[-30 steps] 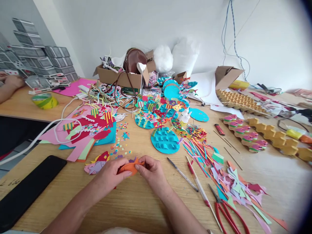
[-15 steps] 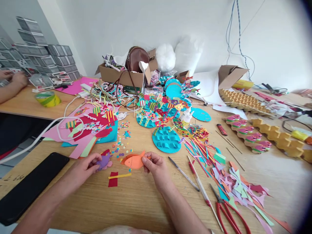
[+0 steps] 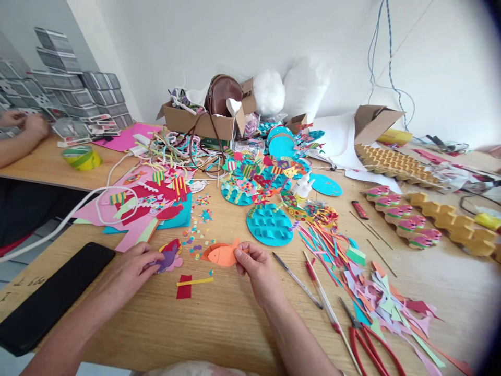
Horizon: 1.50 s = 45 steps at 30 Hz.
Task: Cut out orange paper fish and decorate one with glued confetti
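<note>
My right hand (image 3: 256,269) pinches an orange paper fish (image 3: 222,256) by its tail, just above the table; a darker orange shape shows behind it. The fingers of my left hand (image 3: 136,269) are closed at the edge of a purple paper fish (image 3: 169,258), which lies over red, yellow and pink paper pieces. Between the hands and nearer me, a yellow strip (image 3: 201,281) crosses a small red paper rectangle (image 3: 184,291). Small coloured paper dots (image 3: 190,241) are scattered just beyond both fish.
A black phone (image 3: 58,292) lies left. Right of my hand are a pen (image 3: 297,281), a red-and-white stick, red-handled pliers (image 3: 366,339) and paper scraps (image 3: 385,292). Beyond stand blue paper discs (image 3: 270,225) and a white glue bottle (image 3: 303,185). Another person's hands (image 3: 35,125) are far left.
My left hand has lowered and flattened over the purple fish, and more of the red and yellow paper beneath shows. The view has shifted slightly; my right hand keeps the orange fish.
</note>
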### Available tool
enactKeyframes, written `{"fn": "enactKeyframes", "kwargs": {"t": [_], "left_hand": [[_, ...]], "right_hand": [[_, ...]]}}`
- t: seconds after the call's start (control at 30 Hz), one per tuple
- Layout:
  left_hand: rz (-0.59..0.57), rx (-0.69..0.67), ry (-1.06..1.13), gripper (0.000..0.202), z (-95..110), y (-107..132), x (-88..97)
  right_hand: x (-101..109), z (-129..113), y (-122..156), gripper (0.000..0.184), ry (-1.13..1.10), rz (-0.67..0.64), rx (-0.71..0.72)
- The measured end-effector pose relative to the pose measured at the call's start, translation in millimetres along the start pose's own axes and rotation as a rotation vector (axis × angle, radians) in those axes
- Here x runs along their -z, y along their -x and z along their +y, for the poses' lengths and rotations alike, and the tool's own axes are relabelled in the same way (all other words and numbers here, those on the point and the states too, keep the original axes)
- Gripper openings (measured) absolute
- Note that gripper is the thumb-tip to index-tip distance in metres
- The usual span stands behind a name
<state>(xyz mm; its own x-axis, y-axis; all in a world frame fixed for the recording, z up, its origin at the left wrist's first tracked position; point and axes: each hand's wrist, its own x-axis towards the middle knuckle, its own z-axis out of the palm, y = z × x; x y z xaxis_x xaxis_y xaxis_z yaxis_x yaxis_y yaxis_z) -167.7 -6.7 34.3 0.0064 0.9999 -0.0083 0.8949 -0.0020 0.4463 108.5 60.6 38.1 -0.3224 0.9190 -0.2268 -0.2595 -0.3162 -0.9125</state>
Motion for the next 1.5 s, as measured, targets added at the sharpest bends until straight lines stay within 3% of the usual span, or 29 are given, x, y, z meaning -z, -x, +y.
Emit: {"fn": "enactKeyframes", "kwargs": {"t": [0.13,0.23,0.33,0.43,0.57,0.77,1.1,1.5], "left_hand": [[0.075,0.079,0.165,0.03,25,1,9.1],[0.004,0.149,0.517,0.036,63,-5,6.7],[-0.023,0.163,0.735,0.038,98,-16,-2.8],[-0.058,0.174,0.856,0.033,115,-29,-13.3],[-0.009,0.176,0.895,0.025,113,-37,-21.2],[0.039,0.251,0.889,0.032,104,-34,-17.0],[0.044,0.217,0.835,0.039,102,-32,-16.2],[0.027,0.217,0.821,0.034,108,-33,-12.1]], "right_hand": [[0,-2,1,0.03,-0.02,-0.008,-0.008],[-1,-3,2,0.03,-0.039,-0.029,-0.022],[-2,-3,3,0.03,-0.053,-0.038,-0.016],[-2,-2,2,0.029,-0.052,-0.04,-0.005],[0,-1,0,0.029,-0.052,-0.015,0.016],[5,-1,-3,0.028,-0.047,0.172,0.131],[7,0,-2,0.019,0.049,0.201,0.261],[7,-6,-3,0.022,-0.152,0.212,0.158]]}}
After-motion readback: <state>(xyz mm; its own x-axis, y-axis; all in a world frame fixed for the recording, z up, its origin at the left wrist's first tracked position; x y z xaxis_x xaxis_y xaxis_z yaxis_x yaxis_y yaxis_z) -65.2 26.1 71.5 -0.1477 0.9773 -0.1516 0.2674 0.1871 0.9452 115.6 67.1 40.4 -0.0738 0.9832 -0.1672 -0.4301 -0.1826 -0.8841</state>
